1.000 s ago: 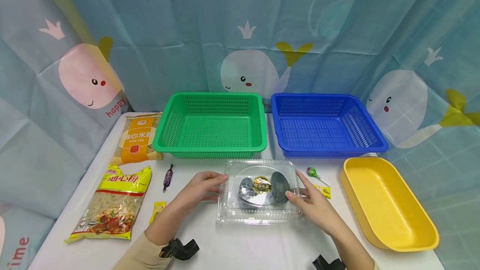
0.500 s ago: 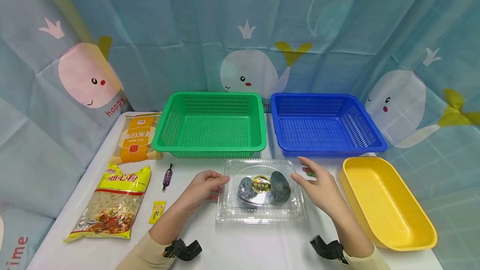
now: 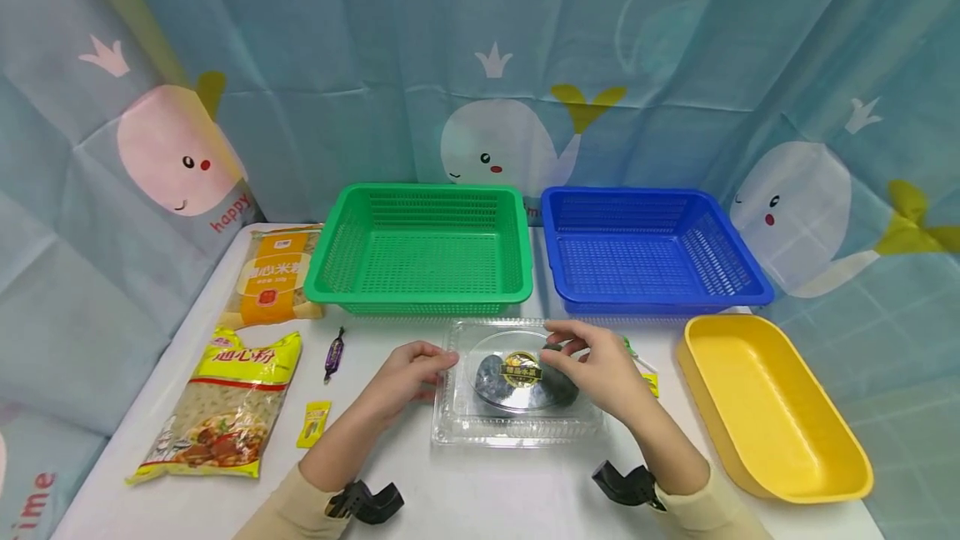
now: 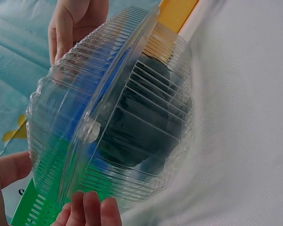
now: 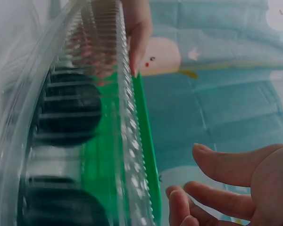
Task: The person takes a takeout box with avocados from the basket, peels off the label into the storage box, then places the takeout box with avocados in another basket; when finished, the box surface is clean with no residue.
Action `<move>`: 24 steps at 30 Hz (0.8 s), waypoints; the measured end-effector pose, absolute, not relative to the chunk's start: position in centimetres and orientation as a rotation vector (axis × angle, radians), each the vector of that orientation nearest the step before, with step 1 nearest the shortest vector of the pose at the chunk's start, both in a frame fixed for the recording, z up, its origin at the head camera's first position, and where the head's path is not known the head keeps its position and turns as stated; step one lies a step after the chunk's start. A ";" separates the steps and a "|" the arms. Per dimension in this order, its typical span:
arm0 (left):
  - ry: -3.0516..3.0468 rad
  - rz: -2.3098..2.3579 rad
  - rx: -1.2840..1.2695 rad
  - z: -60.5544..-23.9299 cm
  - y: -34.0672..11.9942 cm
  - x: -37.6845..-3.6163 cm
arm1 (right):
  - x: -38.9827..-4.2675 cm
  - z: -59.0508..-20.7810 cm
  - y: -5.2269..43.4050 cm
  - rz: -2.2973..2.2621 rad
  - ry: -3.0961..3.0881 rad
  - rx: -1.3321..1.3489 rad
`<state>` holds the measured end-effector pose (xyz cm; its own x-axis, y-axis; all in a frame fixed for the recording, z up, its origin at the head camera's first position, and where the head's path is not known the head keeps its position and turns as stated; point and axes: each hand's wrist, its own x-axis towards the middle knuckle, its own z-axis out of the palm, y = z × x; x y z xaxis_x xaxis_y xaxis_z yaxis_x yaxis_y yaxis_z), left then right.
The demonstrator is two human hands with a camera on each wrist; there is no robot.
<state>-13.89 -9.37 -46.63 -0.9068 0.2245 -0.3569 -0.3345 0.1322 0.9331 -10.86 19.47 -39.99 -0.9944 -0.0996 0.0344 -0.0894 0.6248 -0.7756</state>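
A clear plastic clamshell box (image 3: 517, 423) sits on the white table with its lid down. Under the lid lie dark rounded things (image 4: 141, 117), and a black-and-gold label (image 3: 521, 370) is on top. My left hand (image 3: 405, 377) holds the box's left side, its thumb on the lid's edge and its fingers lower down the side. Over the right part of the lid is my right hand (image 3: 596, 369), fingers loosely bent. In the right wrist view its fingertips (image 5: 203, 148) are apart from the box and hold nothing.
Behind the box stand a green basket (image 3: 420, 297) and a blue basket (image 3: 660, 298). A yellow tub (image 3: 780, 407) is at right. At left lie two pasta bags (image 3: 225, 407), a purple-wrapped candy (image 3: 334, 355) and a yellow packet (image 3: 313, 423). A lollipop (image 3: 630, 347) is partly hidden behind the right hand.
My right hand let go of the box's right side, drew away to the right, then came back left over the lid. The left hand and the box stay nearly in place.
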 end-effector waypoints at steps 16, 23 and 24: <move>1.982 1.832 -0.074 -46.7 -9.5 -13.8 | -12.1 -41.3 17.3 -1.095 2.804 -0.232; 1.981 1.834 -0.089 -46.7 -9.4 -13.8 | -12.2 -41.3 17.2 -1.068 2.833 -0.226; 1.983 1.832 -0.089 -46.7 -9.4 -13.8 | -12.2 -41.3 17.1 -1.065 2.834 -0.224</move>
